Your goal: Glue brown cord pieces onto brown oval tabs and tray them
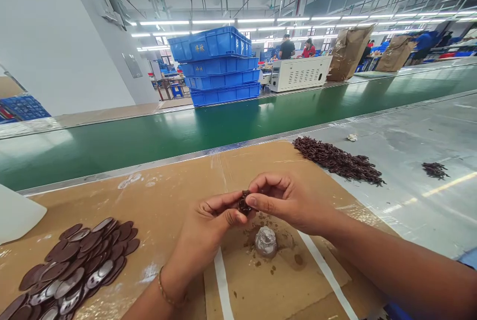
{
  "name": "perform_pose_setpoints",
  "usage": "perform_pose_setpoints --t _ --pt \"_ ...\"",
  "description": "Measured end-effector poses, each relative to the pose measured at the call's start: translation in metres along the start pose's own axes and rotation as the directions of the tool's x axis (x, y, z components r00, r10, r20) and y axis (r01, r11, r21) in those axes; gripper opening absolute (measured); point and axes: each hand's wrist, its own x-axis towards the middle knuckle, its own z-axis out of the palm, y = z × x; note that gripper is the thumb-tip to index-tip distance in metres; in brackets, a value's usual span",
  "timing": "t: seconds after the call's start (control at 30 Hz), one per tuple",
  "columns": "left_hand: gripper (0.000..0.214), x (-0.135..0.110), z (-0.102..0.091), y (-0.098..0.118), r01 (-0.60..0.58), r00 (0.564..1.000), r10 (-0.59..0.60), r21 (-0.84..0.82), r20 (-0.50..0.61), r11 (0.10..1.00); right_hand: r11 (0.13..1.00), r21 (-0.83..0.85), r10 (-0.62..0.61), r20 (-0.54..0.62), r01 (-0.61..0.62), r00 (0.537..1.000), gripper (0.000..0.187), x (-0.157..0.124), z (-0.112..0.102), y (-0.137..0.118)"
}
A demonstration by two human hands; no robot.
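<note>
My left hand and my right hand meet above the cardboard sheet and pinch one small dark brown piece between their fingertips. Both hands are closed on it. Just below them a small clear glue pot stands on the cardboard amid brown stains. Several flat dark brown oval pieces, some shiny, lie piled at my lower left. A long heap of small dark brown bits lies beyond my right hand.
A green conveyor belt runs across behind the bench. Stacked blue crates, a white machine and brown sacks stand beyond it, with people far back. A smaller brown heap lies right; a white object lies left.
</note>
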Motion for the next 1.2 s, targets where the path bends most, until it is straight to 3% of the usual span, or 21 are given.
perform_pose_setpoints --t 0.2,0.43,0.63,0.9,1.2 --pt "0.021 -0.001 -0.001 0.001 -0.012 1.000 0.013 0.042 -0.003 0.999 0.965 -0.263 -0.001 0.034 0.010 0.999 0.023 -0.004 -0.001 -0.007" --pt "0.014 -0.001 -0.003 -0.002 -0.074 0.992 0.093 0.194 -0.089 0.978 0.993 -0.120 0.020 0.020 -0.017 1.000 0.022 -0.005 0.005 -0.007" --pt "0.013 0.000 -0.005 -0.004 -0.125 0.974 0.177 0.324 -0.139 0.938 0.991 -0.136 -0.013 -0.029 0.009 0.999 0.026 -0.008 0.011 -0.003" --pt "0.008 0.001 -0.003 -0.009 -0.179 0.947 0.229 0.224 -0.226 0.958 0.993 -0.114 -0.013 -0.032 0.009 0.999 0.028 -0.008 0.016 -0.003" --pt "0.016 -0.001 -0.003 -0.014 -0.333 0.920 0.349 0.112 -0.178 0.936 0.994 -0.101 -0.025 0.034 0.028 0.999 0.025 -0.008 0.011 0.001"
